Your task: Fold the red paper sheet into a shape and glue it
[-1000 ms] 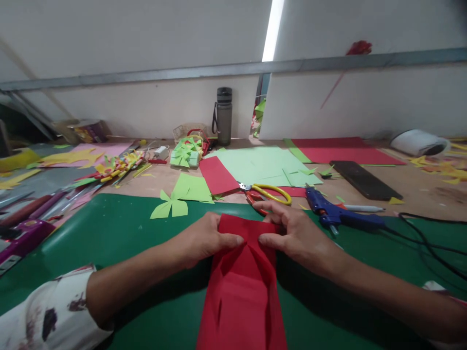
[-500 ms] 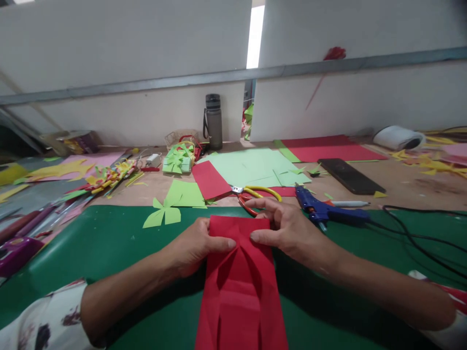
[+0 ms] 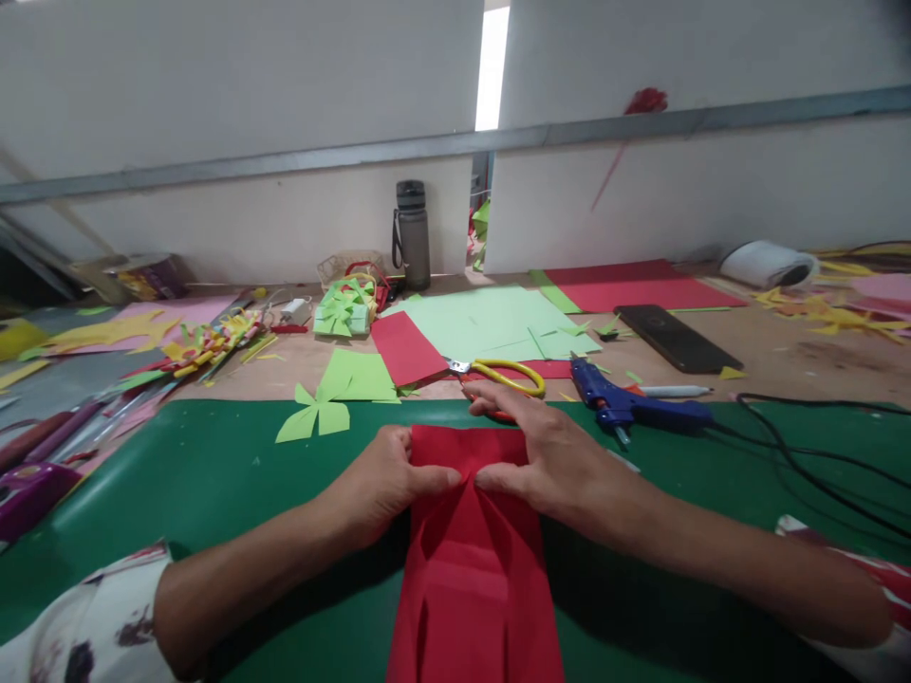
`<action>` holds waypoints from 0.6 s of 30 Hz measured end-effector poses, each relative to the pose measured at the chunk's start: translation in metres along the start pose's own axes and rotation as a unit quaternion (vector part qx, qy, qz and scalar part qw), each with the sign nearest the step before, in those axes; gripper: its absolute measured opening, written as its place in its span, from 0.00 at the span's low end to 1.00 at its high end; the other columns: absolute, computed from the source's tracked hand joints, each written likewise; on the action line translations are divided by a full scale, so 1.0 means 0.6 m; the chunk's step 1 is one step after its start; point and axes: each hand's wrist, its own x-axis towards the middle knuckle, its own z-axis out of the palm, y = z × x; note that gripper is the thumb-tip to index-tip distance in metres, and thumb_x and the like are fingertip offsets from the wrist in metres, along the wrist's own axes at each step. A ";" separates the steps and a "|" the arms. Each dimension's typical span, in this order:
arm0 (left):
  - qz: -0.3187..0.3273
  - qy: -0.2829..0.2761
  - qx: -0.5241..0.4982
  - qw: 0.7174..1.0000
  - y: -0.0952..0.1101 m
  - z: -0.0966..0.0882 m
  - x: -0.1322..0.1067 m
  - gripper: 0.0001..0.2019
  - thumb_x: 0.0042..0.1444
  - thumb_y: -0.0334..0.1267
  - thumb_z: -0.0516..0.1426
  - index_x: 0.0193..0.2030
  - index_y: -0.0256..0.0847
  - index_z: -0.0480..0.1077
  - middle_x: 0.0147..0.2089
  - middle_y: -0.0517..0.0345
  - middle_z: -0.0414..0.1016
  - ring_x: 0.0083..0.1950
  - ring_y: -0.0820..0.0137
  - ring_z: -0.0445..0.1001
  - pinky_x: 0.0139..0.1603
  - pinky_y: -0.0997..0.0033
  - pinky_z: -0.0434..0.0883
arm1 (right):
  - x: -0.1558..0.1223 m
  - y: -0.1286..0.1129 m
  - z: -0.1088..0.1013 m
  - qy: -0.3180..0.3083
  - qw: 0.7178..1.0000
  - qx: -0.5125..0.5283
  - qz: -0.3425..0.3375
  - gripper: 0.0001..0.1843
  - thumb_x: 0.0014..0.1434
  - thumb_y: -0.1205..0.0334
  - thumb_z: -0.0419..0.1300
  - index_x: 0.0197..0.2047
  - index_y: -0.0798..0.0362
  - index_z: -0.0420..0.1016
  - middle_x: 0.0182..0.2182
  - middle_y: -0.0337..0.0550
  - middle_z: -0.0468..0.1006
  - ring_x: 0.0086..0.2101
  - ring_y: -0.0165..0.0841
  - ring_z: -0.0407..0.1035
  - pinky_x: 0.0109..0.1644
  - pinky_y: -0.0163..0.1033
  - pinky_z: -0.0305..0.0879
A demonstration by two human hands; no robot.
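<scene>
Head view | red paper (image 3: 470,598) near centre, over green mat (image 3: 234,465) | my left hand (image 3: 374,489) pinches its far end | right hand (image 3: 562,465) has brought its thumb in near left's, so both likely work the crease (image 3: 468,489); can't tell its grip underneath | far basket (image 3: 329,271), grey bottle (image 3: 415,245) left of centre: contents unclear

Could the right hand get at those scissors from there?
Probably yes: the right hand looks close to the scissors, with nothing visible blocking the way, though it is also touching the folded red paper.
</scene>
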 end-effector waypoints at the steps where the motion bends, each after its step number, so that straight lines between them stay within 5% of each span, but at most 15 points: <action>1: -0.001 0.004 0.004 1.000 0.000 0.001 0.000 0.14 0.41 0.32 0.67 0.37 0.32 0.74 0.33 0.50 0.79 0.32 0.63 0.77 0.35 0.67 0.73 | 0.001 -0.001 0.000 -0.011 1.000 0.002 0.009 0.36 0.47 0.69 0.63 0.60 0.50 0.62 0.50 0.47 0.72 0.50 0.40 0.66 0.51 0.42 0.61; 8: -0.012 -0.015 -0.007 1.000 -0.001 0.001 -0.005 0.15 0.40 0.33 0.66 0.38 0.31 0.74 0.35 0.46 0.79 0.32 0.63 0.77 0.36 0.66 0.73 | 0.008 0.001 0.007 -0.070 0.986 0.131 0.075 0.35 0.47 0.73 0.58 0.59 0.48 0.62 0.35 0.40 0.76 0.35 0.36 0.72 0.32 0.35 0.67; 13: -0.002 -0.118 0.023 0.993 0.002 -0.011 -0.008 0.16 0.48 0.34 0.62 0.45 0.35 0.73 0.42 0.48 0.78 0.41 0.62 0.76 0.43 0.65 0.72 | 0.008 0.006 0.002 -0.095 0.977 0.173 0.075 0.35 0.47 0.73 0.59 0.59 0.44 0.61 0.30 0.36 0.74 0.29 0.32 0.70 0.28 0.33 0.65; 18: -0.024 -0.171 0.101 0.980 0.011 -0.022 -0.008 0.14 0.46 0.33 0.62 0.41 0.32 0.74 0.40 0.49 0.76 0.38 0.63 0.74 0.41 0.66 0.70 | 0.013 0.012 -0.001 -0.115 0.979 0.155 0.060 0.34 0.47 0.73 0.59 0.58 0.42 0.63 0.24 0.31 0.71 0.22 0.27 0.65 0.22 0.29 0.59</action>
